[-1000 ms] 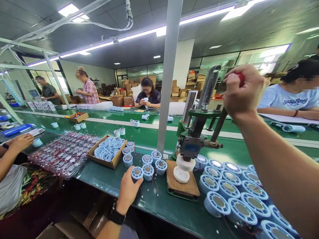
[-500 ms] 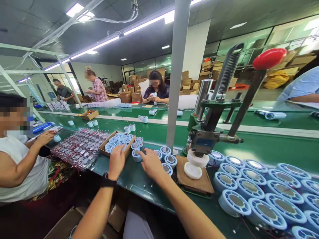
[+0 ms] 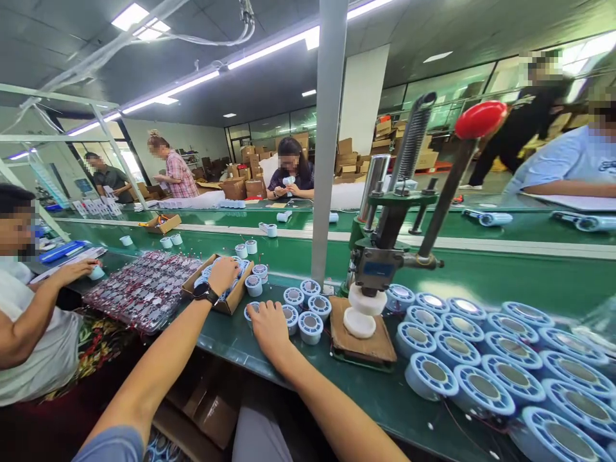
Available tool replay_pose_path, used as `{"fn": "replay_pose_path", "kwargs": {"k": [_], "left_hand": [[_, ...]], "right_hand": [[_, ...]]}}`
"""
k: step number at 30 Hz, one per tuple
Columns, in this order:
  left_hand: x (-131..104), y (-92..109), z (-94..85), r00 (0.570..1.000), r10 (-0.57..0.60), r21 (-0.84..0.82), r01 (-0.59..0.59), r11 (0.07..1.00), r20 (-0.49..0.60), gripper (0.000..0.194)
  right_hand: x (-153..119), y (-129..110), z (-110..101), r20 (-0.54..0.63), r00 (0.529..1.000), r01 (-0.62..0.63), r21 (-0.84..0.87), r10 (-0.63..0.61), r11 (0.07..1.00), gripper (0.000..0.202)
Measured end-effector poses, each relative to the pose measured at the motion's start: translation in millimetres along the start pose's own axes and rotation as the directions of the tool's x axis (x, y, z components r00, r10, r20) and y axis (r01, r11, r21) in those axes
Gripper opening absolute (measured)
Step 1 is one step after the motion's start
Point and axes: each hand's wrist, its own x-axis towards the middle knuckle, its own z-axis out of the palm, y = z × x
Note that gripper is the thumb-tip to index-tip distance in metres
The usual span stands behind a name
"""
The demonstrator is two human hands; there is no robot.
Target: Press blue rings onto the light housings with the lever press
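Observation:
My left hand (image 3: pixel 224 274), with a black watch at the wrist, reaches into a cardboard box (image 3: pixel 232 303) of light-blue plastic rings (image 3: pixel 204 276). Its fingers are loosely apart over the rings, and the tips are partly hidden. On the green bench my right hand (image 3: pixel 270 328) has its fingers closed on a light-blue round housing (image 3: pixel 250 310), mostly covered by the hand. Beside that hand stand several similar housings (image 3: pixel 310 327) with grey discs on top. A couple more housings (image 3: pixel 253 285) are close to the box.
A hand press (image 3: pixel 380 266) with a red knob and white pads stands to the right on a brown board (image 3: pixel 385 343). Many housings (image 3: pixel 481 385) fill the bench beyond it. Left lie wired discs (image 3: pixel 144 289), near a seated co-worker (image 3: pixel 36 321). A grey post (image 3: pixel 327 141) rises ahead.
My left hand has moved from the box's near edge in over the rings. My right hand has drawn a housing nearer. The view has turned slightly right, and a walking person has appeared.

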Motion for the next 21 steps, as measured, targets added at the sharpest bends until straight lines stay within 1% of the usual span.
{"fn": "replay_pose_path", "kwargs": {"k": [2,3,4,6,8,10,11,13,15,16,18,19,21], "left_hand": [[-13,5,-11.2,0.998,-0.040,0.022,0.041,0.999,-0.054,0.030],[-24,7,-16.6,0.996,-0.061,0.028,0.064,0.998,-0.072,0.036],[-40,7,-20.7,0.994,-0.081,0.033,0.084,0.996,-0.076,0.040],[-77,6,-23.0,0.993,-0.115,0.043,0.117,0.992,-0.040,0.037],[-116,6,-14.7,0.988,-0.147,0.003,0.147,0.989,0.039,0.031],[-144,11,3.2,0.982,-0.147,-0.090,0.158,0.983,0.120,0.029],[-153,17,14.0,0.980,-0.133,-0.136,0.154,0.979,0.147,0.028],[-160,29,34.9,0.983,-0.096,-0.192,0.126,0.973,0.158,0.026],[-158,40,49.8,0.988,-0.080,-0.202,0.107,0.974,0.134,0.027],[-158,43,54.1,0.990,-0.079,-0.208,0.102,0.973,0.117,0.029],[-160,44,56.9,0.995,-0.058,-0.249,0.076,0.966,0.080,0.031],[-163,42,56.3,0.997,-0.024,-0.284,0.043,0.958,0.069,0.032],[-171,37,53.4,0.991,0.099,-0.362,-0.062,0.930,0.085,0.039]], "right_hand": [[1,5,-1,-0.015,0.999,0.032,0.045,-0.031,0.998,0.031],[2,8,-1,-0.022,0.998,0.056,0.072,-0.055,0.996,0.029],[3,11,0,-0.027,0.996,0.086,0.105,-0.083,0.991,0.026],[7,18,0,-0.027,0.990,0.141,0.180,-0.138,0.973,0.022],[13,23,-2,-0.041,0.987,0.162,0.263,-0.157,0.951,0.029],[17,28,-10,-0.098,0.988,0.142,0.344,-0.115,0.928,0.040],[18,30,-15,-0.140,0.987,0.123,0.382,-0.075,0.916,0.044],[13,34,-30,-0.218,0.976,0.087,0.441,0.012,0.893,0.046],[-5,41,-45,-0.297,0.952,0.091,0.501,0.073,0.861,0.046],[-19,46,-51,-0.344,0.935,0.120,0.534,0.085,0.837,0.045],[-58,59,-59,-0.426,0.900,0.199,0.588,0.091,0.784,0.044],[-80,66,-60,-0.446,0.891,0.227,0.601,0.086,0.766,0.043],[-126,79,-54,-0.426,0.902,0.221,0.596,0.071,0.772,0.043]]}}
